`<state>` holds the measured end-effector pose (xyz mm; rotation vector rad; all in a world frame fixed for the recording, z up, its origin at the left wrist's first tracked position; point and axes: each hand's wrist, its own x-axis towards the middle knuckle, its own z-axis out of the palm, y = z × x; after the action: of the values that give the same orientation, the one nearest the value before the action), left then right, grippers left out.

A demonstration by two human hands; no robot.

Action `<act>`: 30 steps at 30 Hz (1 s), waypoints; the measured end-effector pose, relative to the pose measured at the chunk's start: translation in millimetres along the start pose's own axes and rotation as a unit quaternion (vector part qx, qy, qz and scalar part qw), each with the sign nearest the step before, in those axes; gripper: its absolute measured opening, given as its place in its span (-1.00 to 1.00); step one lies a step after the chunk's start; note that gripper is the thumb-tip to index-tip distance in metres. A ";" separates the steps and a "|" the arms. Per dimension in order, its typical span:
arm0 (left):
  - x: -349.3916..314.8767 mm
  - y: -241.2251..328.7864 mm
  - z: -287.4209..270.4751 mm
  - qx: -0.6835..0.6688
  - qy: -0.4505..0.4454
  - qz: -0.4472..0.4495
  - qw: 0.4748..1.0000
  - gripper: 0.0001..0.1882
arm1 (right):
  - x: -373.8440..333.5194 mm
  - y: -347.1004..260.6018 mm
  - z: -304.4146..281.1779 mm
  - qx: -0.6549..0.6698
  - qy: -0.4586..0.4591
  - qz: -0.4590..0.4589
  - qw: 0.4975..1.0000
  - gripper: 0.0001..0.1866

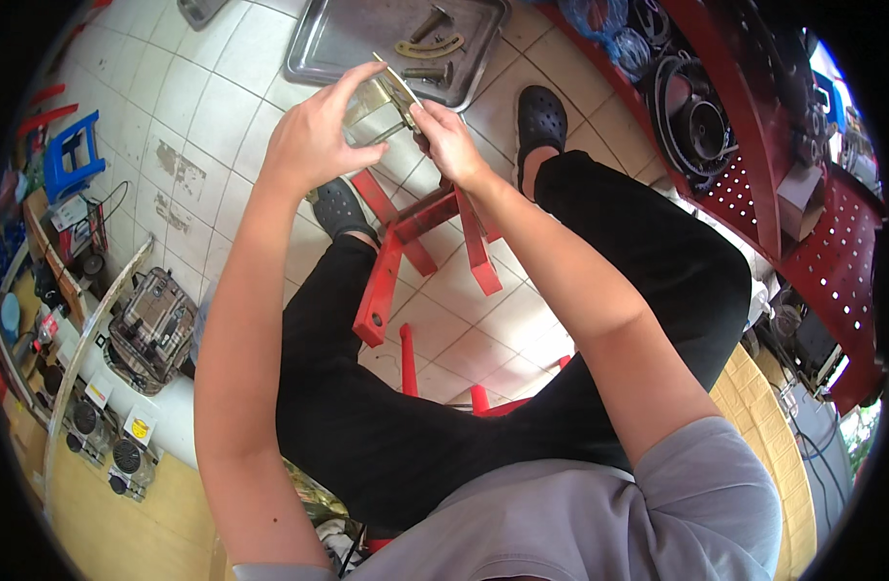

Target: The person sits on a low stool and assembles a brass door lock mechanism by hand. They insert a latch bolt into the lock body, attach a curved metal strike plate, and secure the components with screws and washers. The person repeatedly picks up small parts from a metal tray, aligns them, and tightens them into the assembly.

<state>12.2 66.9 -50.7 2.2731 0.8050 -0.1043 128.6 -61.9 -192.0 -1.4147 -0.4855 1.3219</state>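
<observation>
Above the red metal stand (406, 228), a brass-coloured metal plate assembly (398, 95) is held up between my hands, with a greyish boxy part and a thin rod on its left side. My right hand (451, 143) grips its lower right end, thumb pressed on the plate. My left hand (314, 136) curves around the other side with index finger and thumb wide apart; the index fingertip is near the plate's top edge, and I cannot tell if it touches. The stand's top is partly hidden behind my right hand and wrist.
Ahead on the tiled floor lies a metal tray (319, 44) with bolts (428, 74) and a curved brass-coloured piece (430, 46). A red perforated rack (754, 208) with parts stands at right. At left are a blue plastic stool (74, 155) and a dirty metal housing (154, 329).
</observation>
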 end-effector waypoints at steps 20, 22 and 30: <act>24.1 -10.3 2.3 0.015 0.005 0.084 0.996 -0.27 | 11.5 -16.4 -5.2 -0.077 -0.015 0.011 0.997 -0.51; 24.3 -9.9 4.1 0.015 0.003 0.078 0.997 -0.27 | 12.7 -14.7 -6.5 -0.098 -0.009 -0.003 0.995 -0.51; 17.7 -25.0 23.8 0.027 0.024 0.059 0.998 -0.27 | 13.1 -0.1 -8.6 -0.119 -0.013 -0.008 0.993 -0.51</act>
<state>15.6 74.5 -88.6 2.3755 0.6993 -0.0165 140.0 -54.4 -199.5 -1.5869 -0.6891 1.3028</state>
